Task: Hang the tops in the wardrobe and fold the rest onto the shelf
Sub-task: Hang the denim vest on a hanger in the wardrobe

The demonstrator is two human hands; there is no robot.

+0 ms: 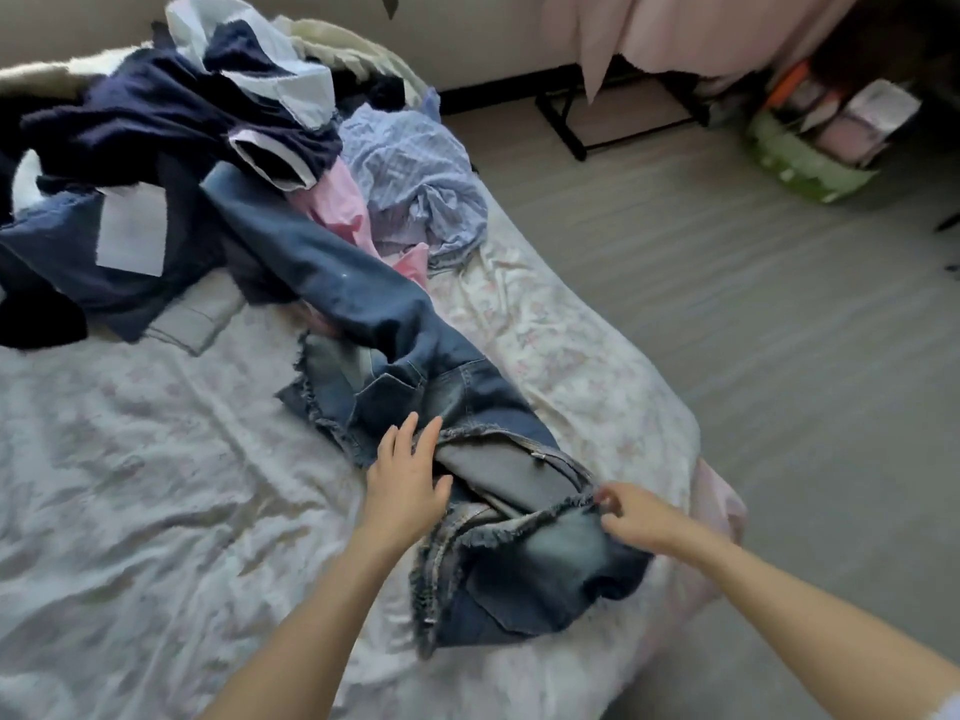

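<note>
Here, frayed jeans point(467, 459) sprawl across the rumpled floral bed point(130, 485); the left hand point(405, 480) presses them with straight fingers, the right hand point(628, 517) pinches their hem. Clothes pile point(182, 148) at ten o'clock, grey floor point(727, 304) at two.

No legible text, labels, brands or numbers anywhere; white patch point(132, 232) on dark garment point(78, 262) shows no readable marking.

A green basket point(800, 161) of papers sits on the grey floor point(727, 304) at two o'clock, right of a black metal frame point(576, 129) under pink cloth point(675, 28).
</note>
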